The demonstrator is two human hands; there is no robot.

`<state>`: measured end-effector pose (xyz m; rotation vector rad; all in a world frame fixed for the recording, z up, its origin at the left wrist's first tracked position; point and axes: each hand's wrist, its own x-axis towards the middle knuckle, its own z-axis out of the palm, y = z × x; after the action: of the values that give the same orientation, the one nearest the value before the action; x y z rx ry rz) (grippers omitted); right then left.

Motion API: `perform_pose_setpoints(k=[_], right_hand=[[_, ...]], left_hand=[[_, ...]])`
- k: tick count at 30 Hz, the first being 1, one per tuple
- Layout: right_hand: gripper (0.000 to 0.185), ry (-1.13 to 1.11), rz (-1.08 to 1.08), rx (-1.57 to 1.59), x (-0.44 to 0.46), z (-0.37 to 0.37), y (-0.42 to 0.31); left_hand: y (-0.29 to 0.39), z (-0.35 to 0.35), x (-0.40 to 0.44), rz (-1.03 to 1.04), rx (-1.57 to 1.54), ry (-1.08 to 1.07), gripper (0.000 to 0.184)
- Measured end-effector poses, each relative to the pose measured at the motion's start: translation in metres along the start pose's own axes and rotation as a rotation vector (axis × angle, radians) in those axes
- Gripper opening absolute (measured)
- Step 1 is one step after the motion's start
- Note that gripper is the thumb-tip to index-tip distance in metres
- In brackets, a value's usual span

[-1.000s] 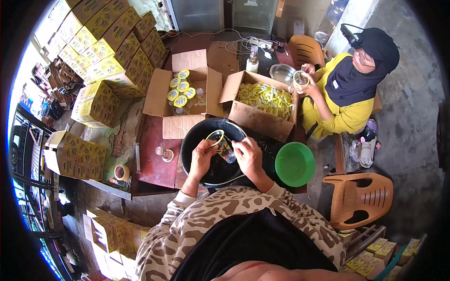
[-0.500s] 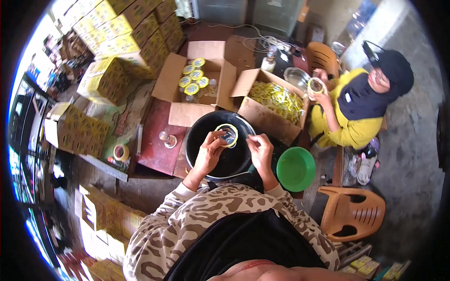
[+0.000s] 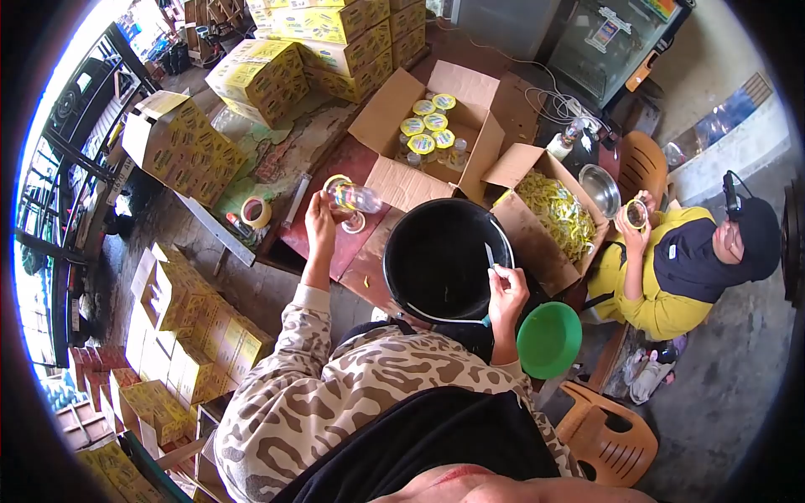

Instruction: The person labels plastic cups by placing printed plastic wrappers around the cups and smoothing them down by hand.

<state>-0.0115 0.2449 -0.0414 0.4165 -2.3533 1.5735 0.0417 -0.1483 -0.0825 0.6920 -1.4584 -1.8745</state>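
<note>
Cup, clear plastic with yellow rim, sits in the left hand in the head view, tipped on its side, held up left of the black bucket. Left fingers grasp it at the rim end; body points right. Right hand at the bucket's right edge, fingers pinching a thin blade-like tool that points up over the bucket. Handling, my judgement: cup light, thin-walled, springy, probably dents if squeezed; smooth side may slip, worse if wet. Best hold is near the stiffer rim, light pinch, clear of the blade. Surface: worn reddish-brown counter, scuffed. On it, an open carton with lidded cups, another carton full of yellow strips, a metal bowl. Green basin just right of the right hand. Tape roll off left on a greenish surface. Room: printed yellow cartons stacked behind, glass-door cabinet at back, concrete floor, orange chair lower right. Co-worker in yellow at right, holding another yellow-rimmed cup.
</note>
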Motion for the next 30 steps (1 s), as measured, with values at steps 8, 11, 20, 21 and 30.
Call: perform_pose_setpoints(k=[8,11,20,21,30], right_hand=[[0.012,0.001,-0.034,-0.187,-0.006,0.006,0.002],[0.012,0.003,-0.021,-0.235,-0.008,0.007,0.003],[0.013,0.074,-0.019,-0.378,-0.009,0.012,-0.002],[0.013,0.081,-0.002,-0.371,-0.009,0.013,-0.003],[0.011,0.040,0.008,-0.366,-0.037,0.038,-0.049]], left_hand=[[-0.104,-0.056,0.055,-0.335,-0.095,0.092,0.027],[-0.126,-0.056,0.064,-0.421,-0.115,0.131,0.025],[-0.167,-0.063,0.072,-0.529,-0.014,0.079,0.028],[-0.166,-0.065,0.070,-0.542,0.048,0.067,0.028],[-0.172,-0.086,0.054,0.177,1.173,-0.218,0.055]])
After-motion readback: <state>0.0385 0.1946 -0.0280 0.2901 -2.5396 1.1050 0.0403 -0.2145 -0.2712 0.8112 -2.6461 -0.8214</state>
